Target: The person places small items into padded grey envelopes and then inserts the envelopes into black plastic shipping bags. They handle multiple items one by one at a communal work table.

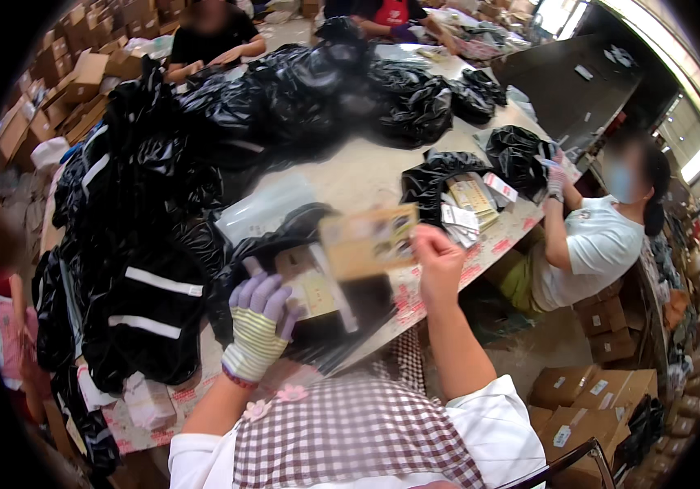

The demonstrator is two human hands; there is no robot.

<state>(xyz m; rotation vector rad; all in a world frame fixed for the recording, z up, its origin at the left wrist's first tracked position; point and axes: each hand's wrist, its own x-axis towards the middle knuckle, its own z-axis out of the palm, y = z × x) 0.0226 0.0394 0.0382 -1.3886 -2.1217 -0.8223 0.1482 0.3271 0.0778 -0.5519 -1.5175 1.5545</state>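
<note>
My bare right hand (438, 263) grips the right end of a yellowish printed card (368, 241), blurred and raised over the table. My left hand (261, 318), in a purple and striped knit glove, has its fingers spread at the edge of an opened black bag (282, 235); whether it pinches the bag is hidden. A small yellow paper packet (315, 293) and white strips lie in or on that bag. Behind it lies a clear plastic sleeve (270, 205). Farther right, another black bag (438, 174) has printed cards and white tags (460, 217) at its mouth.
Black plastic bags (301, 85) heap along the table's far side. Black fabric with white stripes (154, 318) lies at left. A masked co-worker (600, 232) handles a black bag at right; other people stand beyond the table. Cardboard boxes (588, 403) stand on the floor at lower right.
</note>
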